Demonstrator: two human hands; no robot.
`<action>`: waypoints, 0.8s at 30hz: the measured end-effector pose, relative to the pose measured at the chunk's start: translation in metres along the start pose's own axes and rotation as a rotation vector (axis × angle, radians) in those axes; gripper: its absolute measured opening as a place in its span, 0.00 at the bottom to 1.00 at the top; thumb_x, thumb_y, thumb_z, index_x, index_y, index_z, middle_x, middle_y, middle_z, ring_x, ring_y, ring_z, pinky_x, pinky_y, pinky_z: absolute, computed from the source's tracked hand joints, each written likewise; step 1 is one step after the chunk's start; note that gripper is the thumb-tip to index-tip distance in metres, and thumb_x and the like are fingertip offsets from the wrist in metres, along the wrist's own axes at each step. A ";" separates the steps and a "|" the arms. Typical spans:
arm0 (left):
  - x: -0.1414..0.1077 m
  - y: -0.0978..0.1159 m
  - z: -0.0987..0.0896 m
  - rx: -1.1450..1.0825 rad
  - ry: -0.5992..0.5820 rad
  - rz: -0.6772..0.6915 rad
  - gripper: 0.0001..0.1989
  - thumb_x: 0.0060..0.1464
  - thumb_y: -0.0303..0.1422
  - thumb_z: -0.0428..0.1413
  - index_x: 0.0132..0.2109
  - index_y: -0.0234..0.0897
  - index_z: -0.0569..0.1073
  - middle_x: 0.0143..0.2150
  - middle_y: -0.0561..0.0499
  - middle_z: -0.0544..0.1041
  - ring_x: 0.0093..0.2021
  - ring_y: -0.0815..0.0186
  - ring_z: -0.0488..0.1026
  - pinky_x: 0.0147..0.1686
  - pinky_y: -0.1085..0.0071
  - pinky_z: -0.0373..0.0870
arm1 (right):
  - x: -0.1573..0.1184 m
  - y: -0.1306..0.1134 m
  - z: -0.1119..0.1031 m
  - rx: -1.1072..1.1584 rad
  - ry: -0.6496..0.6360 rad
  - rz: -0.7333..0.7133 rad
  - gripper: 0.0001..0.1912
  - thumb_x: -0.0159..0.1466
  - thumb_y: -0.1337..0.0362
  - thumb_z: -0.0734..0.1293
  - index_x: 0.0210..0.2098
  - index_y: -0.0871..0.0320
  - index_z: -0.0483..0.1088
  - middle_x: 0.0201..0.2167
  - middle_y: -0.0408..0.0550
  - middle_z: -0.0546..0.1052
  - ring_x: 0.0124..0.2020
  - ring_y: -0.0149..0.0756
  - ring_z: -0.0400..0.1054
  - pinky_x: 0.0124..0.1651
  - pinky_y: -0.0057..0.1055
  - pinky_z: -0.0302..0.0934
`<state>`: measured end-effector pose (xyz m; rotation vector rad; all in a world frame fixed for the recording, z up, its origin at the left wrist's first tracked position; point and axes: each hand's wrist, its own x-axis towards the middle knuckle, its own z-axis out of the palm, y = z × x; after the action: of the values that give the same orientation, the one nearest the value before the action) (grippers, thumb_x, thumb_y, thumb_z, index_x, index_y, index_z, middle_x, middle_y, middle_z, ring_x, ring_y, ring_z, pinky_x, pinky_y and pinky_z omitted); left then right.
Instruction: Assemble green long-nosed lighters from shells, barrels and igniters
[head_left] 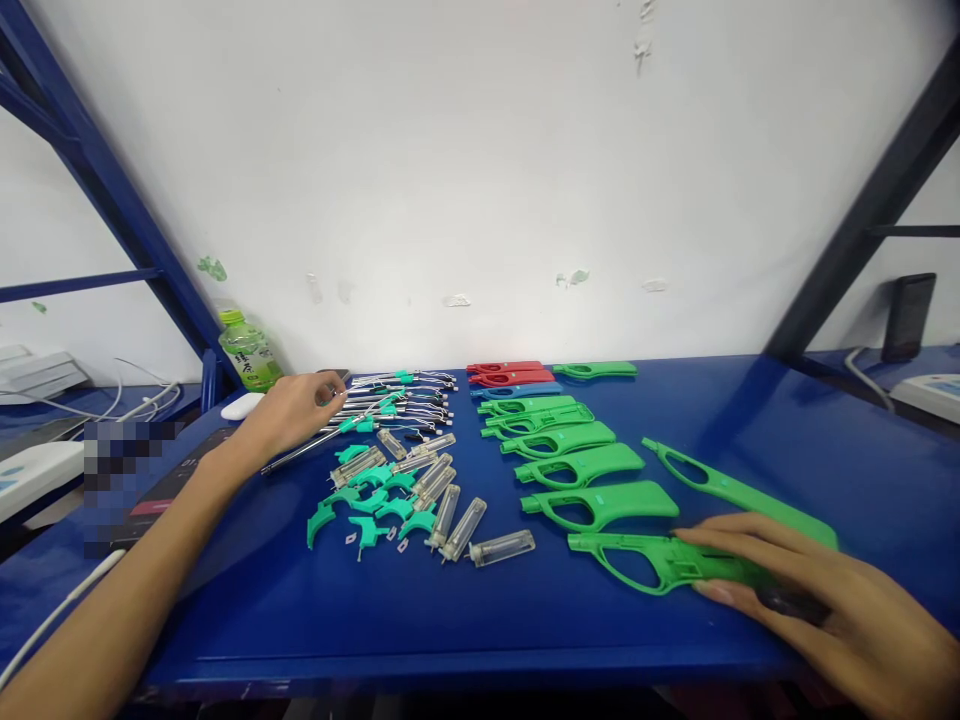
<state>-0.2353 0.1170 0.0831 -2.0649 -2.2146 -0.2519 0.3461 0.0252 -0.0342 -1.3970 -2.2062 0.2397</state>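
Note:
My left hand (289, 410) reaches to the back left, its thumb and fingertips pinched together over a row of metal lighter tubes (390, 408) with teal pieces and thin wires. What lies in the pinch is too small to make out. One tube (300, 452) slants out below that hand. At the front right, my right hand (847, 600) has its thumb and fingers on either side of an open green lighter casing half (660, 562), which rests on the table. Something dark shows under the palm. Just behind lies another green casing half (742, 490), slanted.
Teal triggers (371, 500) and clear fuel tanks (465, 528) lie loose mid-table. Several green casings (600, 505) form a column, with red casings (510, 375) and a blue one (517, 391) behind. A bottle (249, 350) stands back left. Blue posts (847, 200) flank the blue table (420, 625).

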 end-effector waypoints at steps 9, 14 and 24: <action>0.007 -0.011 0.010 0.001 -0.085 0.002 0.18 0.69 0.43 0.61 0.59 0.37 0.75 0.57 0.44 0.78 0.52 0.57 0.79 0.52 0.55 0.80 | 0.006 -0.011 -0.006 0.051 -0.003 -0.001 0.21 0.67 0.40 0.72 0.52 0.41 0.84 0.54 0.47 0.85 0.51 0.49 0.83 0.52 0.34 0.79; 0.005 -0.010 0.014 0.006 -0.082 0.044 0.19 0.69 0.44 0.61 0.57 0.35 0.76 0.54 0.46 0.79 0.51 0.56 0.79 0.51 0.55 0.80 | 0.010 -0.029 -0.028 0.090 0.102 -0.001 0.21 0.66 0.38 0.71 0.47 0.42 0.86 0.49 0.47 0.87 0.49 0.49 0.84 0.51 0.37 0.79; 0.005 -0.016 0.013 0.007 -0.059 0.104 0.22 0.71 0.51 0.55 0.52 0.34 0.78 0.41 0.51 0.80 0.42 0.59 0.79 0.47 0.58 0.78 | 0.007 0.014 -0.052 -0.224 0.212 0.289 0.27 0.69 0.38 0.67 0.54 0.48 0.82 0.56 0.49 0.84 0.54 0.55 0.81 0.54 0.44 0.74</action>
<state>-0.2513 0.1231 0.0700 -2.2033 -2.1274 -0.1760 0.3810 0.0315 0.0074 -1.7757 -1.9009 -0.0577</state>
